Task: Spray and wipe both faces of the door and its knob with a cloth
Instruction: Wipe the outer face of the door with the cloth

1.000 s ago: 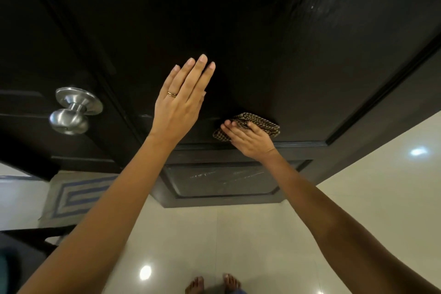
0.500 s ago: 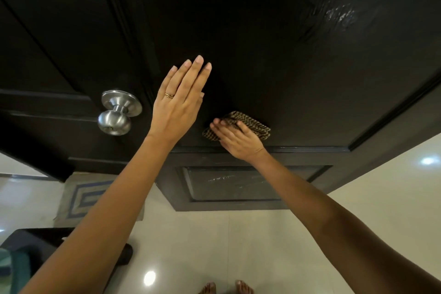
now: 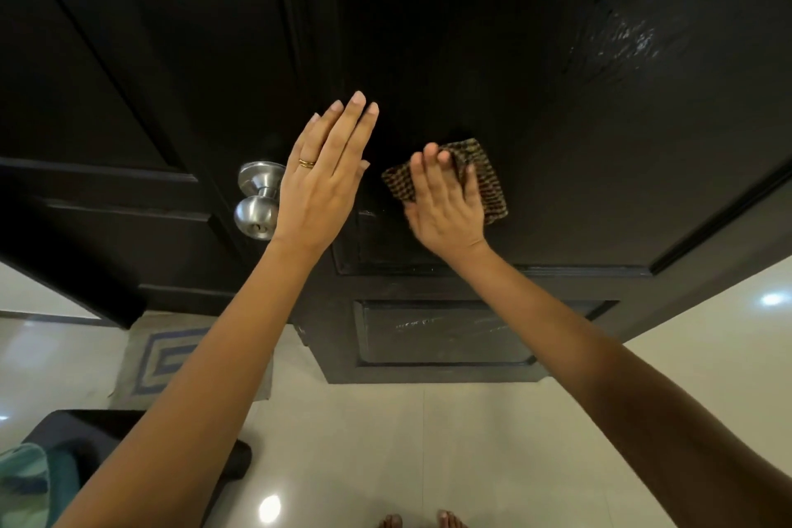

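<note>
A dark, glossy panelled door fills the upper view, with wet streaks at its upper right. A round steel knob sticks out at the door's left edge. My left hand, wearing a gold ring, lies flat against the door with straight fingers, just right of the knob. My right hand presses a folded brown checked cloth flat on the upper panel, above the rail between the panels. Part of the cloth is hidden under my fingers.
Pale glossy floor tiles lie below the door. A grey mat with a blue pattern sits at the doorway on the left. A dark object with teal fabric is at the lower left. My bare toes show at the bottom edge.
My right hand has slid the cloth upward on the panel and turned more upright. The view has shifted, so the knob now sits close beside my left hand.
</note>
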